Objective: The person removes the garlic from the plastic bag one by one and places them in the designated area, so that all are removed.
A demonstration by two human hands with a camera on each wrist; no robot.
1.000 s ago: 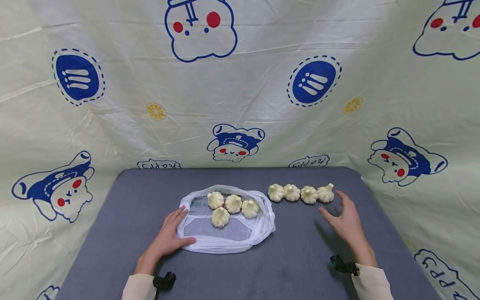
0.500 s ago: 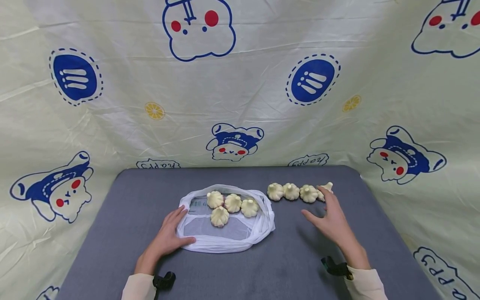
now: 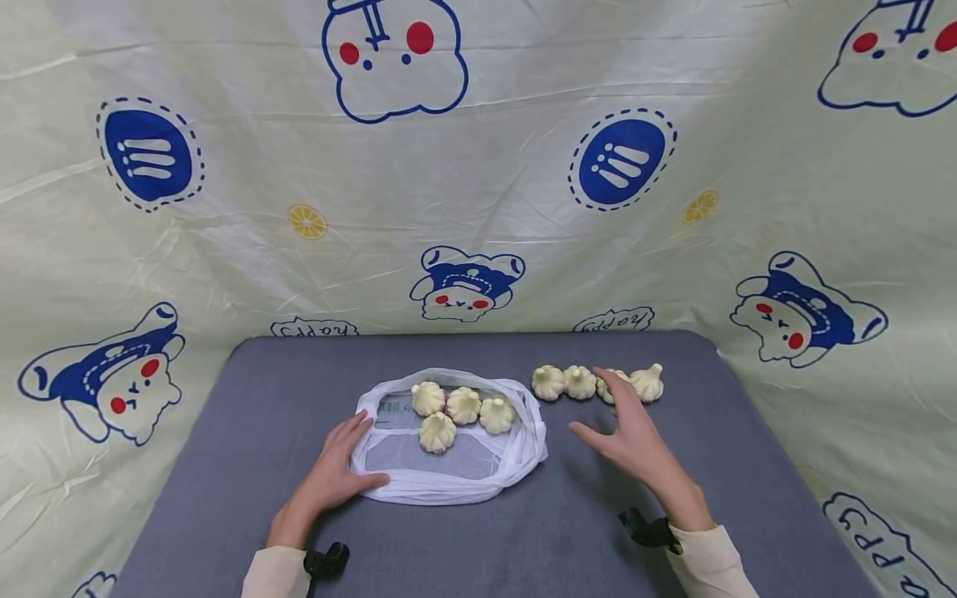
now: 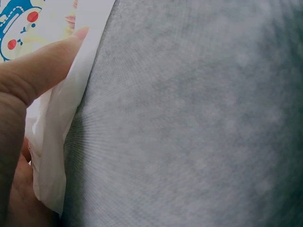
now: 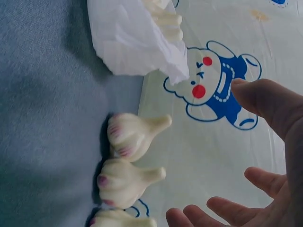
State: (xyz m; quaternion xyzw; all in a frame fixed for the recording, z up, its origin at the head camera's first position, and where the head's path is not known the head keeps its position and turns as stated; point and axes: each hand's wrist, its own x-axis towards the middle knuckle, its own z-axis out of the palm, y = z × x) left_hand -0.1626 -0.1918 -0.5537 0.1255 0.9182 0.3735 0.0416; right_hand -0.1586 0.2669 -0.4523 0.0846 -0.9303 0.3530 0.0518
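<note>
A white plastic bag [image 3: 449,490] lies with its mouth spread wide, several garlic bulbs [image 3: 437,433] inside. My left hand [image 3: 338,467] rests at the bag's left side, fingers straight along the rim and thumb [image 4: 47,64] laid over the near edge. To the right of the bag, more garlic bulbs [image 3: 579,383] stand in a row. My right hand [image 3: 631,440] is over the near side of this row, thumb and fingers spread with nothing between them. Its fingertips partly hide one bulb. In the right wrist view, pale bulbs with purplish marks [image 5: 125,184] show beside the spread fingers.
Everything lies on a grey cloth-covered table [image 3: 299,374]. Behind it hangs a pale curtain [image 3: 478,183] printed with blue cartoon figures. Black wrist straps with cameras [image 3: 326,561] sit below both hands.
My right hand has moved left along the garlic row, from beside the rightmost bulb to over an inner one, uncovering the end bulb. The left hand and bag have stayed put.
</note>
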